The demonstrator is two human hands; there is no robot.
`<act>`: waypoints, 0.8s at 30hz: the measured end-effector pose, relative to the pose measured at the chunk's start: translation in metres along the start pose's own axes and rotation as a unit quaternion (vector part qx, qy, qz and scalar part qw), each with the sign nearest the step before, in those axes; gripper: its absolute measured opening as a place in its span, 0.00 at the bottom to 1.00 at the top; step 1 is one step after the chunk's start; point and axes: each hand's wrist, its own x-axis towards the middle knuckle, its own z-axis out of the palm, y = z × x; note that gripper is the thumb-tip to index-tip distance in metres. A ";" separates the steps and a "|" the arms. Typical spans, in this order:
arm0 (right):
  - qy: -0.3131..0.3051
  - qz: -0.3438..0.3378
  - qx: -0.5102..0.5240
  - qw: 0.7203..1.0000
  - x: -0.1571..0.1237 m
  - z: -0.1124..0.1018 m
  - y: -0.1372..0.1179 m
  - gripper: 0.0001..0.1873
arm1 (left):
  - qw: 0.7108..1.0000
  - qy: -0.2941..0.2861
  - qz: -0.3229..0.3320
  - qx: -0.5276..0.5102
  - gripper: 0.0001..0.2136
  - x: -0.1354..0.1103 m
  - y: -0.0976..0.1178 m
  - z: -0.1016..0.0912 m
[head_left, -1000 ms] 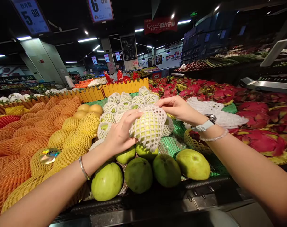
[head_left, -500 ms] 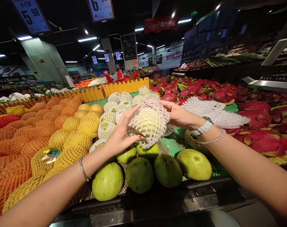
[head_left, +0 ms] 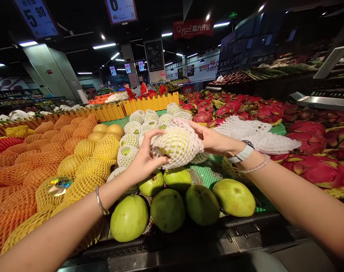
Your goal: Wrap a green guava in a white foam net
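A pale yellow-green fruit (head_left: 175, 145) is held up above the front of a produce display, wrapped in a white foam net sleeve (head_left: 185, 139) whose open mesh lets the skin show through in small diamonds. The sleeve is loose and wrinkled, flaring out at its upper edge and hanging past the fruit's underside. The left hand (head_left: 145, 160) cups the fruit from below and the near side, thumb laid across the lower mesh and fingers curled behind it. The right hand (head_left: 214, 139) closes on the sleeve's upper right edge, fingertips pinching the netting.

Directly under the held fruit lie bare green fruits (head_left: 167, 209) of the same kind, smooth and unwrapped, in rows at the display's front edge. Behind it sit more netted fruits (head_left: 138, 117) in white sleeves. Left of these are piles in yellow nets (head_left: 85, 149) and orange nets (head_left: 24, 166). To the right a heap of empty white foam nets (head_left: 256, 136) rests near red dragon fruits (head_left: 313, 151). A watch (head_left: 244, 153) and a bead bracelet sit on the right wrist; a thin bangle (head_left: 99, 200) circles the left.
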 end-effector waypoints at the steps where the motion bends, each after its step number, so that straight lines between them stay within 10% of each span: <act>1: -0.005 0.003 -0.015 1.000 0.000 0.000 0.000 0.47 | 1.000 -0.001 -0.001 -0.001 0.27 -0.001 -0.001 0.001; 12: 0.063 0.023 0.115 0.991 0.000 0.015 0.013 0.42 | 0.988 -0.004 0.069 0.141 0.23 0.013 0.002 -0.020; 24: 0.102 0.085 0.226 0.965 0.000 0.022 0.010 0.31 | 0.992 0.082 0.078 0.046 0.08 0.020 0.008 -0.021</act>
